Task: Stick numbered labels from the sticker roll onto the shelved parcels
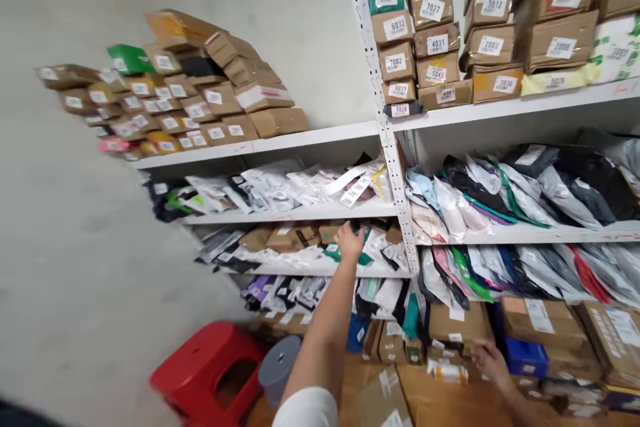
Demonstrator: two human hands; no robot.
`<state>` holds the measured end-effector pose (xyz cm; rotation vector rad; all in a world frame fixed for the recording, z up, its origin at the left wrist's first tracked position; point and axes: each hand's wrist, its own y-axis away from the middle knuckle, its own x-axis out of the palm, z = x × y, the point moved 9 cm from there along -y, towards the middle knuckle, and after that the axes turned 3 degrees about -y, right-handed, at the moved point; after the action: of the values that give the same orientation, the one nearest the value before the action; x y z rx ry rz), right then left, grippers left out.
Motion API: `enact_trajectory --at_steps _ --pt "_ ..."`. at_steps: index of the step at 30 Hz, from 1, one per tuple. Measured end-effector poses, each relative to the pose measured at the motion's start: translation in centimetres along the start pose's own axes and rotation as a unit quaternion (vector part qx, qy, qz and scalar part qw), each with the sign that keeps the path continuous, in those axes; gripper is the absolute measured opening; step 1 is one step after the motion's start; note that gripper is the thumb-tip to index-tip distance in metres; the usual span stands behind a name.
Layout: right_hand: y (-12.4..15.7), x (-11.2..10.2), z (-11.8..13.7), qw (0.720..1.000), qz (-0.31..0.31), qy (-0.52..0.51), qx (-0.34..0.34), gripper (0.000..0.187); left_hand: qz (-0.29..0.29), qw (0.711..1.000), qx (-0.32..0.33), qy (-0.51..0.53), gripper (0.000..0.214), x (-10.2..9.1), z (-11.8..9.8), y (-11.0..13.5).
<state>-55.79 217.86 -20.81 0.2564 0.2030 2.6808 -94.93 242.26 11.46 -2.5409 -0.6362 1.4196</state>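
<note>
My left hand (350, 242) reaches out to the third shelf, its thumb and fingers apart. It is in front of a small cardboard box (328, 234) and a green plastic mailer (369, 257); whether it touches either is unclear. White plastic mailers (295, 258) lie along the same shelf edge. My right hand (490, 359) is low on the right, next to a large cardboard box (457, 323) and left of a blue box (526, 357). Its fingers are blurred, and anything in them cannot be made out.
White metal shelving (400, 210) holds rows of bagged parcels. Labelled cardboard boxes (493, 47) are stacked on the top shelf. A red plastic stool (210, 367) and a grey round stool (280, 363) stand at lower left. A taped carton (385, 397) lies in front.
</note>
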Motion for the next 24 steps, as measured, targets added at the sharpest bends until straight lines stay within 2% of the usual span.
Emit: enact_trajectory --at_steps 3,6,9,11,13,15,17,19,21,22,24 --pt "-1.9 8.3 -0.2 0.999 -0.014 -0.027 0.023 0.04 -0.025 0.999 0.0 0.036 0.062 -1.2 0.7 -9.3" --pt "-3.1 16.4 0.8 0.998 0.041 -0.022 0.033 0.04 -0.017 0.997 0.004 0.079 0.064 -1.5 1.5 -15.6" --pt "-4.1 23.0 2.8 0.994 0.103 -0.025 0.033 0.047 0.028 0.991 0.005 0.128 0.062 -0.9 2.1 -19.1" --pt "-4.7 26.4 4.8 0.99 0.139 -0.024 0.026 0.053 0.08 0.982 0.016 0.171 0.047 0.0 2.3 -19.3" --pt "-5.1 29.2 7.1 0.985 0.172 -0.026 0.024 0.058 0.137 0.964 0.037 0.226 0.033 1.3 2.5 -17.2" --pt "-5.3 31.6 9.7 0.979 0.196 -0.053 0.027 0.065 0.193 0.937 0.061 0.283 0.036 2.8 3.2 -12.7" --pt "-5.3 33.8 12.6 0.968 0.224 -0.112 0.026 0.073 0.263 0.905 0.082 0.325 0.044 4.8 4.5 -6.2" --pt "-4.9 35.9 15.3 0.95 0.26 -0.17 0.029 0.078 0.414 0.818 0.108 0.383 0.048 7.8 5.4 2.1" --pt "-4.1 37.4 16.9 0.935 0.298 -0.186 0.049 0.073 0.515 0.756 0.102 0.39 0.048 10.4 7.1 9.4" --pt "-3.6 37.8 17.2 0.933 0.309 -0.176 0.059 0.069 0.541 0.74 0.094 0.388 0.048 11.4 8.1 12.0" --pt "-2.8 37.4 17.3 0.94 0.308 -0.134 0.063 0.063 0.573 0.715 0.07 0.394 0.051 12.9 9.3 15.2"
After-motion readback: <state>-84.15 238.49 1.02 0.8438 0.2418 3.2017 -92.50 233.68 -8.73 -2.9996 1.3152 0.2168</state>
